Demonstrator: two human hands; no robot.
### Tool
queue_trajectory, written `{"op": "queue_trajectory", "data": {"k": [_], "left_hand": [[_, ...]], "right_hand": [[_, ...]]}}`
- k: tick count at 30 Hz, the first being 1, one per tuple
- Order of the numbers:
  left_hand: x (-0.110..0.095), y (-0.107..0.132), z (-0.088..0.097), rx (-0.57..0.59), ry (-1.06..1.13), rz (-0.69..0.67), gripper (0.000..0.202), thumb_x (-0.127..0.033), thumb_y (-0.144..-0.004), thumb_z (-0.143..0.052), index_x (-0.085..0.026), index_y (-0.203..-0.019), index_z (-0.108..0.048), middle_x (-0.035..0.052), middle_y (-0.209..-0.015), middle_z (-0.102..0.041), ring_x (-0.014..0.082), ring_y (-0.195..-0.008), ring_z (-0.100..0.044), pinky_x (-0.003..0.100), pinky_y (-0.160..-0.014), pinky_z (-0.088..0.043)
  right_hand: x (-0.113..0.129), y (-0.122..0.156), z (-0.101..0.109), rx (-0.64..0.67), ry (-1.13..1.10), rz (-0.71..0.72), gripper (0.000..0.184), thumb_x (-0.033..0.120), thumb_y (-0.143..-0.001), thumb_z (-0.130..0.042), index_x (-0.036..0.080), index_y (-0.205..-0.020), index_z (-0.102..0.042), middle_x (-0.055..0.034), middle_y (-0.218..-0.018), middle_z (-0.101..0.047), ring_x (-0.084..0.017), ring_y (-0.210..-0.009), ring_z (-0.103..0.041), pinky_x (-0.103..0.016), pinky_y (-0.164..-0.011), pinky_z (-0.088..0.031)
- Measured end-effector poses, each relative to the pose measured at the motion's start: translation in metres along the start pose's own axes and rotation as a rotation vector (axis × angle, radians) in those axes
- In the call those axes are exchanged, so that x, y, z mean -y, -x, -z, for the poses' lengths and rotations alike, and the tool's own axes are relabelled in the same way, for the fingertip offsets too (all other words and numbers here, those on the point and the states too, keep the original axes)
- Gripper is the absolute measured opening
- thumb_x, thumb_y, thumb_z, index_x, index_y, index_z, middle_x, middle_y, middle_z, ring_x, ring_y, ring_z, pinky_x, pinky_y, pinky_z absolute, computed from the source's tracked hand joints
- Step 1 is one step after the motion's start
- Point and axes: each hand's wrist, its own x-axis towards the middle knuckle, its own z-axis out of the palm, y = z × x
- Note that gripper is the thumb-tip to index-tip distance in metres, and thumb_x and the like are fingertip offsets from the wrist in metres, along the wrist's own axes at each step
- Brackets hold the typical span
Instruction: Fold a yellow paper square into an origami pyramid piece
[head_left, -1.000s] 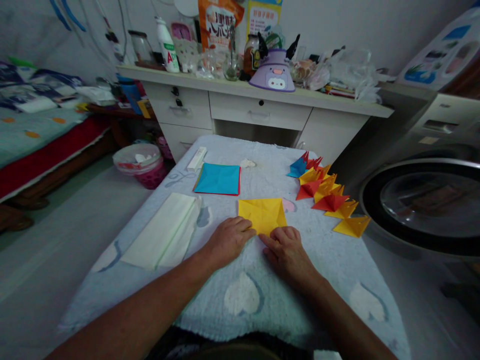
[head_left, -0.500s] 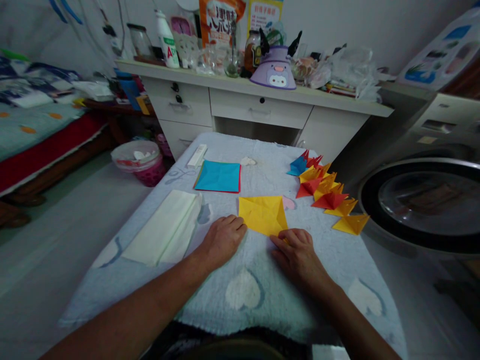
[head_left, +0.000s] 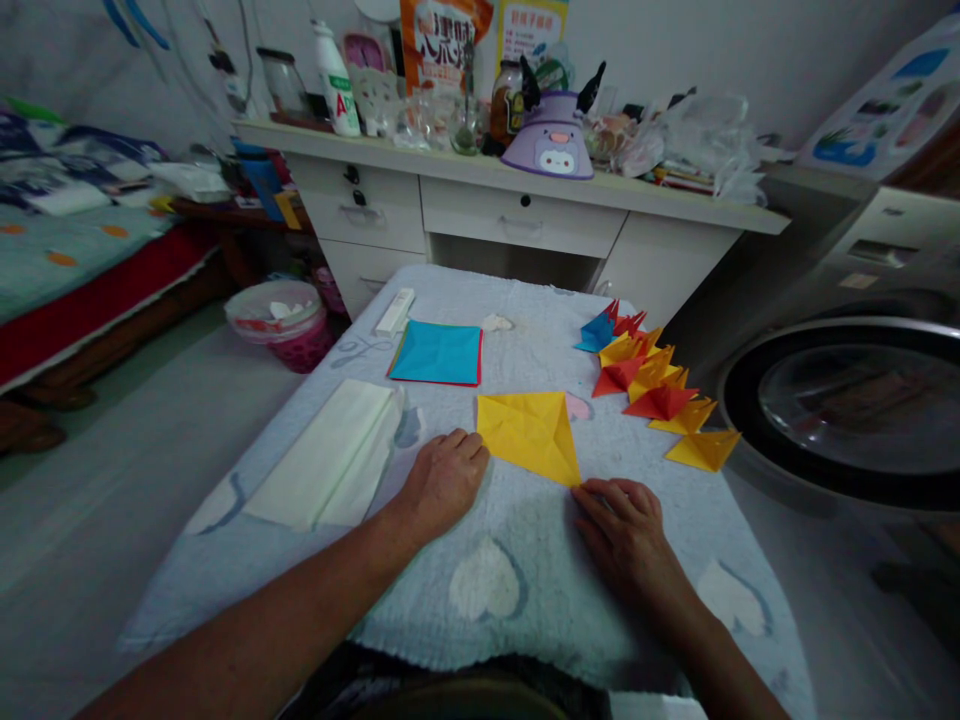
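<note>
A: Where's the yellow origami paper [head_left: 529, 430]?
B: Flat on the heart-patterned tablecloth [head_left: 540, 610], between the two hands, its near edge slanting down to the right.

A: What changed?
B: A second ago the fingertips nearly met mid-edge. Now the right hand [head_left: 622, 530] has slid out to the near right corner, and the left hand [head_left: 446, 485] sits by the near left one. I'd judge that the near edge has been smoothed right out to its corner.

A: Are they pinching?
B: The right's fingertips bunch at the corner, the left's curl together at the edge; pinch or press, I can't tell.

A: Farther out?
B: A blue-topped paper stack [head_left: 437, 352] beyond, a folded pale sheet [head_left: 319, 455] left, folded paper figures [head_left: 660, 402] right.
</note>
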Motion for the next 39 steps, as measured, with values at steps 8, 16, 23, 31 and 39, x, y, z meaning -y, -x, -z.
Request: {"op": "queue_trajectory", "data": {"k": [8,16,23,31,39], "left_hand": [[0.001,-0.001,0.002,0.053,0.022,0.086,0.016,-0.008,-0.082,-0.051,-0.016,-0.079,-0.064,0.0067,-0.083,-0.065,0.0229,-0.083,-0.059,0.037,-0.071,-0.048],[0.015,-0.005,0.002,-0.018,0.31,0.202,0.02,-0.008,-0.081,-0.049,-0.017,-0.084,-0.066,0.0054,-0.086,-0.066,0.0205,-0.089,-0.06,0.034,-0.082,-0.049],[0.02,-0.008,-0.003,-0.132,0.449,0.252,0.026,-0.006,-0.076,-0.048,-0.017,-0.097,-0.061,0.0066,-0.098,-0.064,0.0227,-0.097,-0.057,0.038,-0.088,-0.047],[0.023,-0.008,-0.016,-0.144,0.451,0.262,0.046,-0.002,-0.072,-0.044,-0.018,-0.113,-0.056,0.0083,-0.113,-0.058,0.0238,-0.111,-0.051,0.042,-0.099,-0.042],[0.022,-0.01,-0.014,-0.149,0.46,0.251,0.047,-0.003,-0.073,-0.047,-0.018,-0.116,-0.055,0.0095,-0.118,-0.055,0.025,-0.114,-0.049,0.043,-0.101,-0.043]], "right_hand": [[-0.006,0.01,0.002,-0.017,-0.033,-0.036,0.029,0.023,-0.091,-0.054,0.021,-0.118,-0.066,-0.0097,-0.114,-0.067,-0.027,-0.103,-0.056,-0.049,-0.092,-0.043],[-0.011,-0.011,0.023,0.064,-0.224,-0.09,0.023,0.024,-0.091,-0.051,0.022,-0.098,-0.072,-0.0083,-0.1,-0.072,-0.022,-0.091,-0.066,-0.039,-0.082,-0.053],[-0.015,-0.074,0.052,0.203,-0.268,-0.228,0.022,0.031,-0.09,-0.05,0.02,-0.094,-0.068,-0.0072,-0.094,-0.072,-0.022,-0.084,-0.067,-0.036,-0.077,-0.053],[-0.002,-0.096,0.012,0.025,-0.308,-0.064,0.017,0.032,-0.087,-0.057,0.019,-0.096,-0.064,-0.0106,-0.104,-0.067,-0.026,-0.101,-0.059,-0.042,-0.09,-0.046],[0.022,-0.091,-0.023,0.056,-0.21,0.05,0.033,0.017,-0.08,-0.063,0.019,-0.113,-0.061,-0.0073,-0.098,-0.068,-0.024,-0.093,-0.055,-0.039,-0.084,-0.038]]}}
